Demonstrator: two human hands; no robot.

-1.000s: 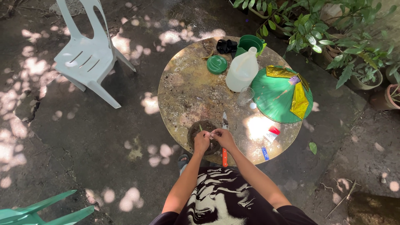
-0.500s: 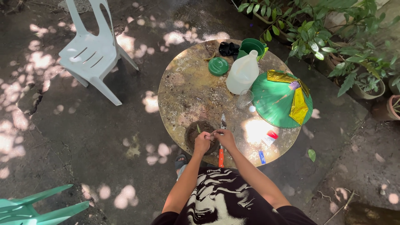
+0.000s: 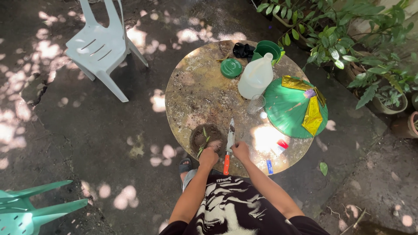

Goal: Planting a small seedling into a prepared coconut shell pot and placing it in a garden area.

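Small soil-filled pot (image 3: 207, 138) (green cutting upright) — left hand (image 3: 208, 156) pinching its rim, right hand (image 3: 241, 151) loosely curled, empty.

Dappled sun on dark ground (image 3: 87, 130), white plastic chair (image 3: 98, 48), round table (image 3: 196, 87), leafy plants (image 3: 348, 43)

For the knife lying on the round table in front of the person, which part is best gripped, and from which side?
Grip the knife by its orange handle, probably coming from the person's edge of the table. It lies flat, handle end toward the person and blade pointing away, so the near end is the safe one. The right hand sits just beside it; the left hand is at the pot of soil.
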